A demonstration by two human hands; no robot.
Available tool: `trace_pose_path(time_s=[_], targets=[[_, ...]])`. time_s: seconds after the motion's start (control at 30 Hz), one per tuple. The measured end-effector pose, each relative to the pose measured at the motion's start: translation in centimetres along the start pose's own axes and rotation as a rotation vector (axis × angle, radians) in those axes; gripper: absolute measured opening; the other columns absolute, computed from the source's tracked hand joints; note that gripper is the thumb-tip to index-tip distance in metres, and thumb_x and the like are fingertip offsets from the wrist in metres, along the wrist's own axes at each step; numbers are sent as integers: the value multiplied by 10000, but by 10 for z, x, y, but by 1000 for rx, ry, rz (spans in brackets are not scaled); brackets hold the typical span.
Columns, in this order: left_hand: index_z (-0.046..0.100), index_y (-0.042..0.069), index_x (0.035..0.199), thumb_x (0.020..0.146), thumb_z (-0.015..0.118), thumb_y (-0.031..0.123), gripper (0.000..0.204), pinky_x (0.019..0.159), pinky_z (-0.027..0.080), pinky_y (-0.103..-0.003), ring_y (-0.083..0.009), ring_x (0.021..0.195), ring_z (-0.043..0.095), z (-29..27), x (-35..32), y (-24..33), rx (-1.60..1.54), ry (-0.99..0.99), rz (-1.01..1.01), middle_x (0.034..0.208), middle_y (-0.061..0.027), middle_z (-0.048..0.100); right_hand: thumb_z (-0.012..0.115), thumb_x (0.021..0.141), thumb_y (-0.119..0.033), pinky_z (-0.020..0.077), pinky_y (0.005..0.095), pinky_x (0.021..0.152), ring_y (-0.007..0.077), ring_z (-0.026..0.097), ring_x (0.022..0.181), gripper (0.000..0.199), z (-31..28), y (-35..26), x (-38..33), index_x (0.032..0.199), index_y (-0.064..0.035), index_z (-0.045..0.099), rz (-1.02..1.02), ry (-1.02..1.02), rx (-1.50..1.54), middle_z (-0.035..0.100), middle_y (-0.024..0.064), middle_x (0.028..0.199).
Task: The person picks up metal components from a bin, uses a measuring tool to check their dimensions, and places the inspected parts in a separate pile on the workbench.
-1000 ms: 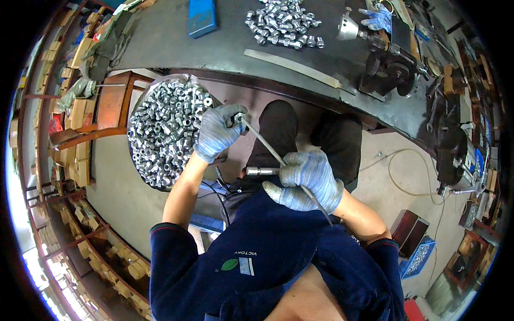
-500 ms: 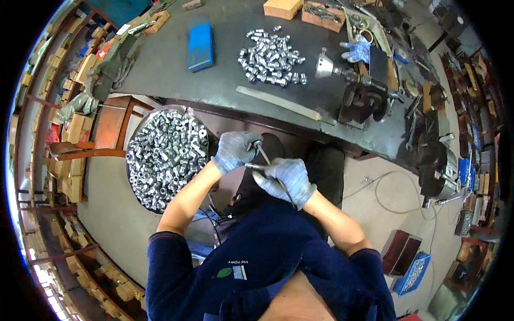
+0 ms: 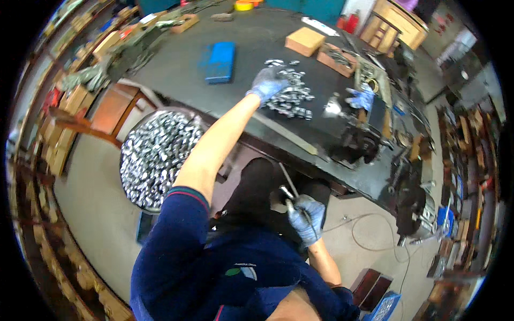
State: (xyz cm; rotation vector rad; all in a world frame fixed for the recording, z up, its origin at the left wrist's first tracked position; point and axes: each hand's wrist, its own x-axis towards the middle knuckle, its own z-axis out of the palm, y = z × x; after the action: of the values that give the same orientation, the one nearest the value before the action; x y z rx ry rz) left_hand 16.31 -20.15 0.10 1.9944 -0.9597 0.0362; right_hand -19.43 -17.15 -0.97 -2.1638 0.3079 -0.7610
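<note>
My left hand (image 3: pixel 267 83), in a blue-grey work glove, reaches over the heap of small shiny metal fittings (image 3: pixel 292 99) on the dark workbench. Its fingers are smeared by motion, so whether it holds a fitting is unclear. Low over my lap, my gloved right hand (image 3: pixel 307 219) is closed on a slim metal rod tool (image 3: pixel 289 180) that points up and away. A short bright metal piece (image 3: pixel 286 191) shows beside the rod, just ahead of the thumb; its exact kind is hard to make out.
A round tub heaped with fittings (image 3: pixel 158 158) stands left of my legs, by a wooden chair (image 3: pixel 115 109). On the bench (image 3: pixel 176 80) lie a blue box (image 3: pixel 220 62), a flat metal bar (image 3: pixel 286 134), a vise (image 3: pixel 356 147) and a spare glove (image 3: pixel 362 97). A cable (image 3: pixel 356 224) loops across the floor.
My left hand has left the rod tool and moved up and away to the bench heap. My right hand has dropped lower, still gripping the tool. The whole view has tilted.
</note>
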Motion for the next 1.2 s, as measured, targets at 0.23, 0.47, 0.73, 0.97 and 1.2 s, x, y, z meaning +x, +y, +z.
trace_pose_path(time_s=[0.23,0.47,0.73,0.97,1.2], targets=[[594,3,1156,827,617,299,443,865,483,-351,-271,967,638,-124,-66,-24,262,-307,77,1036,-180,658,714,701,-58,363,316,457,243,473,469,230,5,15,-15,585,-62,515,30,-20,66,473,118,555],[657,81,1075,794,612,351,392,901,453,-388,-320,995,614,-268,-176,-96,639,-458,-375,1048,-160,656,722,705,-69,364,313,458,250,456,458,266,20,16,-9,561,-61,499,-1,-105,120,462,123,544],[661,75,1062,775,600,439,468,910,457,-393,-321,1038,600,-265,-191,-135,809,-213,-697,1091,-186,634,724,711,-54,366,314,464,241,465,461,262,16,10,-6,563,-46,507,2,-197,149,469,127,545],[668,79,1027,819,534,356,371,870,478,-415,-310,1024,608,-252,-188,-140,970,-284,-676,1087,-160,638,729,704,-44,377,316,468,246,475,467,245,11,15,-15,578,-50,519,26,-174,149,485,124,552],[619,107,1091,771,586,322,387,877,471,-424,-315,1030,605,-246,-201,-135,966,-248,-518,1102,-150,633,732,701,-46,385,321,473,245,479,468,244,13,21,-19,579,-51,520,38,-222,203,486,123,548]])
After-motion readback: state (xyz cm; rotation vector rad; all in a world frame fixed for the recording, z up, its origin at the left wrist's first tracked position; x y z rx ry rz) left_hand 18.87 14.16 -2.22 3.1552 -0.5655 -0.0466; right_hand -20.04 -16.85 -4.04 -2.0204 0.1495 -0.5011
